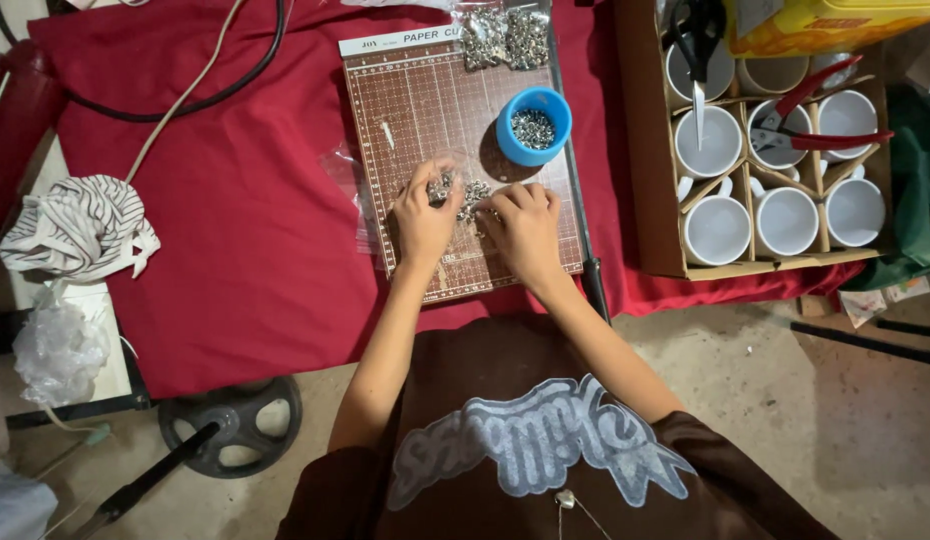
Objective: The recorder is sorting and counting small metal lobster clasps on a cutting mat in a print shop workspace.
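A red cloth (pixel 235 220) is spread over the table. At far right a cardboard box w/ dividers (pixel 647 180) is set, filled w/ white ceramic mugs (pixel 717 228); red-handled pliers (pixel 820 125) and black-handled scissors (pixel 697 50) are laid across them. A striped, crumpled fabric bundle (pixel 80 228) is seen at left, a black cable (pixel 185 100) above it. A black weight plate (pixel 230 425) is left on the concrete floor (pixel 835 430).
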